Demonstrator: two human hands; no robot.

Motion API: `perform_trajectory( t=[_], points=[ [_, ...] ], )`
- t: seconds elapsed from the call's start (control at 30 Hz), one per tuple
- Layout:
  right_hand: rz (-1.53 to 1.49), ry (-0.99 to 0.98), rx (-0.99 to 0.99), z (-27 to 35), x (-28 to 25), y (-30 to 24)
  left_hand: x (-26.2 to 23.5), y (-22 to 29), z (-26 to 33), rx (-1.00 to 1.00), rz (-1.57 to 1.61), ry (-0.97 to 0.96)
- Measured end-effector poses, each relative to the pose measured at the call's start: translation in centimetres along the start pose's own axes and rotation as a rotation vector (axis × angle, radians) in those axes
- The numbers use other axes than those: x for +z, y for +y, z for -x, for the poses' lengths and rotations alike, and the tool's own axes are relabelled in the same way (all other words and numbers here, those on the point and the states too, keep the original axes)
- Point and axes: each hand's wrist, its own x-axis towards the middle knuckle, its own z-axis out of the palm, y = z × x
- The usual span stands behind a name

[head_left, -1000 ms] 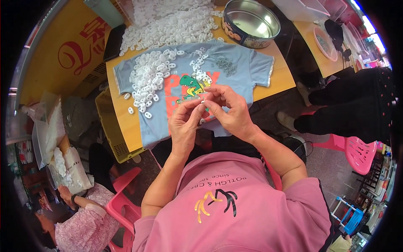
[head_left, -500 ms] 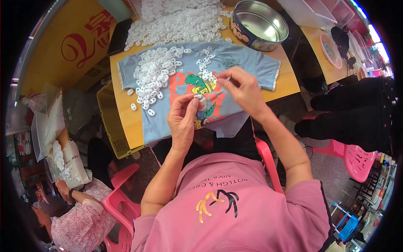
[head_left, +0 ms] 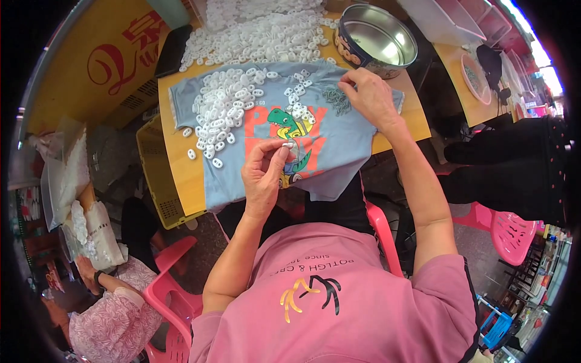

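Observation:
My left hand (head_left: 263, 172) is closed in a pinch over the printed front of a grey-blue T-shirt (head_left: 227, 181). Between its thumb and fingertips is a small white oval plastic piece (head_left: 288, 145). My right hand (head_left: 372, 100) hovers beside a little heap of thin grey-green pieces (head_left: 337, 101), too small to name. Its thumb and forefinger are drawn together, and what they hold, if anything, is hidden. Between the hands lies a small cluster of white oval pieces (head_left: 298, 109). A larger pile of white two-hole oval pieces (head_left: 224, 103) covers the shirt's left side.
Many more white pieces (head_left: 266, 39) spread across the table's far side, beside a round metal tin (head_left: 378, 39). A dark flat object (head_left: 174, 51) lies at the far left. A yellow crate (head_left: 160, 175) stands left of the table; another person (head_left: 115, 314) sits at the lower left.
My right hand has moved right and away from me, from the small white cluster to the grey-green heap. My left hand stays nearly in place, still pinching its white piece.

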Motion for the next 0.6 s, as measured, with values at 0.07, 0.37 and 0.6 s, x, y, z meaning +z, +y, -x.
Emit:
perform_trajectory(
  t=[0.07,0.37,0.6],
  points=[
    [0.003,-0.016,0.009,-0.1,0.3,-0.2,0.1,-0.1,0.0,-0.006,-0.010,0.001],
    [0.210,-0.052,-0.090,-1.5,1.2,-1.1,0.1,0.0,0.2,0.005,-0.039,-0.011],
    [0.243,-0.176,-0.034,-3.2,0.8,-1.4,0.1,-0.1,0.2,0.005,-0.071,-0.014]
  ],
)
